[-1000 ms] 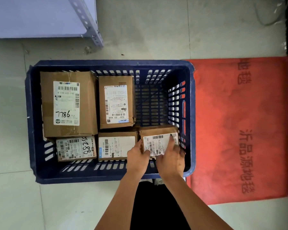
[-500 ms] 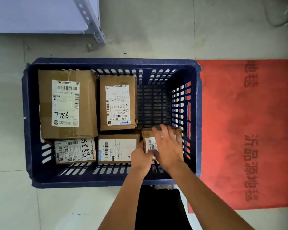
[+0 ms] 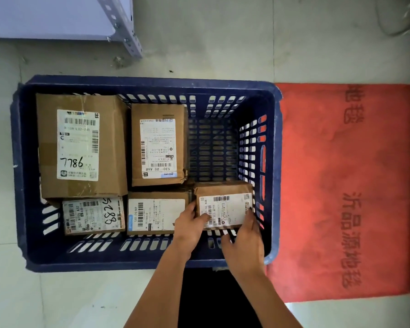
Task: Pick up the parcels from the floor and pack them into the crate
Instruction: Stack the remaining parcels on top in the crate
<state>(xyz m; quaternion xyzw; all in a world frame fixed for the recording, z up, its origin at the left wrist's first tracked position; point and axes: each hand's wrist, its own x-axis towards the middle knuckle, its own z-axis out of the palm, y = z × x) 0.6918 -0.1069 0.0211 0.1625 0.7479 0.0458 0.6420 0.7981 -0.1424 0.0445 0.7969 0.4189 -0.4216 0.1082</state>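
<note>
A dark blue slotted crate point(image 3: 149, 261) stands on the floor and holds several brown cardboard parcels with white labels. The biggest parcel point(image 3: 81, 145) fills the far left, a medium one point(image 3: 159, 144) lies beside it, and two small ones point(image 3: 94, 216) point(image 3: 155, 215) line the near wall. A fifth small parcel point(image 3: 225, 204) sits in the near right corner. My left hand point(image 3: 189, 227) grips its left edge and my right hand point(image 3: 243, 242) holds its near right corner. The crate's far right floor is bare.
A red mat point(image 3: 346, 185) with dark characters lies on the floor right of the crate. A grey metal shelf leg point(image 3: 121, 24) and a white panel stand behind the crate at the upper left. Pale tiled floor surrounds everything.
My right hand has slid off the top of the small parcel to its near right corner, so the label shows again. The left hand stays on its left edge.
</note>
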